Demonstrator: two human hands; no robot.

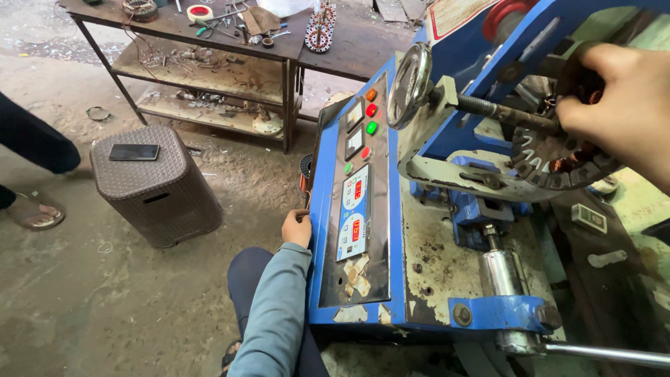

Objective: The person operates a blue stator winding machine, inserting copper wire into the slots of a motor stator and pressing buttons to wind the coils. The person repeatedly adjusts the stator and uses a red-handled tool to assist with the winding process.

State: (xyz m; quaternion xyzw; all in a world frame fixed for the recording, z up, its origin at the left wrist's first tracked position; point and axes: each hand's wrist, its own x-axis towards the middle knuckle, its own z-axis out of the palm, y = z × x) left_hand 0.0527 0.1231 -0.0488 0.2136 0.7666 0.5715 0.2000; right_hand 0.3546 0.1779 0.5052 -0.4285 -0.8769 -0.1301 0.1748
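Two hands were at the blue machine [391, 279]. The right hand [624, 105] had its fingers closed around the top of a slotted metal ring [558, 162] wound with copper wire, which sat on the machine's threaded shaft [488, 108] beside a round handwheel [409, 85]. The left hand [297, 227] curled its fingers over the edge of the control panel [354, 209]. If the shaft turned, the fingers could likely be caught or the wire snagged. A brown stool [157, 185] carrying a phone [134, 151] stood well apart.
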